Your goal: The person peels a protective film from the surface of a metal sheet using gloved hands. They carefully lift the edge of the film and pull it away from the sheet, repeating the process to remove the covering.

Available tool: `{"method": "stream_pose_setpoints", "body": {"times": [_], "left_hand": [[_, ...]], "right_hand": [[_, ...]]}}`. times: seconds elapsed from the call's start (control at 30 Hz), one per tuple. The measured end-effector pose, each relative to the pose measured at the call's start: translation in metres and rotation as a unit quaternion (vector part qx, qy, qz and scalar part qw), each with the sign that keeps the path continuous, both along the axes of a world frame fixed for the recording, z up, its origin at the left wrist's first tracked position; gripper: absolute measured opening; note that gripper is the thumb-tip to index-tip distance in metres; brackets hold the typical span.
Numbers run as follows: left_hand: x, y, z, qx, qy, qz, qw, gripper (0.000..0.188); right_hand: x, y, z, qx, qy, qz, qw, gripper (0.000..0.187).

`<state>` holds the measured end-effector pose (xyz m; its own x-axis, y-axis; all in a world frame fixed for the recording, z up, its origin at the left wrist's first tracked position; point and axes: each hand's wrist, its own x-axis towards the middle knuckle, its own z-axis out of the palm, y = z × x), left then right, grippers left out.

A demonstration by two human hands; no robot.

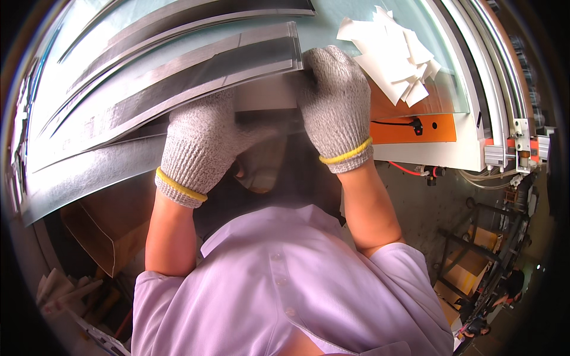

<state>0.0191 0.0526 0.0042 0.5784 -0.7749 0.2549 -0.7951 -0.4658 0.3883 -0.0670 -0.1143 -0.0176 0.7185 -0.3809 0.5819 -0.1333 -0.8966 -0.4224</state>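
Note:
A long flat strip (219,65), grey with a dark glossy band, slants across in front of me above a glass-topped table. My right hand (336,104), in a grey knit glove with a yellow cuff edge, is closed at the strip's right end, fingers curled. My left hand (199,142), gloved alike, is at the strip's near edge. Its fingers are hidden beneath the strip and its thumb is blurred, pointing right. Between the hands a pale flat piece (267,95) shows below the strip; I cannot tell whether it is part of it.
More dark strips (178,24) lie farther back on the glass tabletop (332,12). White paper scraps (395,56) are heaped at the right. An orange panel (409,129) with a black cable sits under the glass edge. Below left stands a cardboard box (107,225); a black cart (475,255) is lower right.

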Motion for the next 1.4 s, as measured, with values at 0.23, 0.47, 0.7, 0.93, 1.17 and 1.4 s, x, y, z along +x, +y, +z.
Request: {"method": "stream_pose_setpoints", "body": {"times": [0.23, 0.47, 0.7, 0.93, 1.17, 1.4], "left_hand": [[0.006, 0.005, -0.010, -0.026, -0.036, 0.014, 0.999, 0.090], [0.006, 0.006, -0.003, -0.020, -0.087, -0.009, 0.996, 0.085], [0.004, 0.007, 0.004, -0.025, -0.005, 0.017, 1.000, 0.074], [0.004, 0.012, -0.003, -0.100, -0.054, -0.007, 0.993, 0.051], [-0.031, 0.013, -0.001, -0.218, -0.137, -0.205, 0.944, 0.027], [-0.026, -0.007, -0.001, -0.015, -0.082, 0.036, 0.996, 0.037]], "right_hand": [[-0.039, 0.009, 0.016, -0.059, -0.124, 0.135, 0.981, 0.010], [-0.053, -0.076, 0.015, -0.078, -0.094, -0.207, 0.971, 0.012], [-0.038, -0.024, 0.004, 0.014, -0.055, 0.024, 0.998, 0.010], [-0.016, 0.000, 0.005, 0.023, -0.089, 0.120, 0.988, 0.016], [-0.008, 0.002, 0.011, 0.032, -0.117, 0.131, 0.984, 0.026], [-0.004, -0.035, 0.003, -0.040, -0.050, 0.027, 0.998, 0.029]]}}
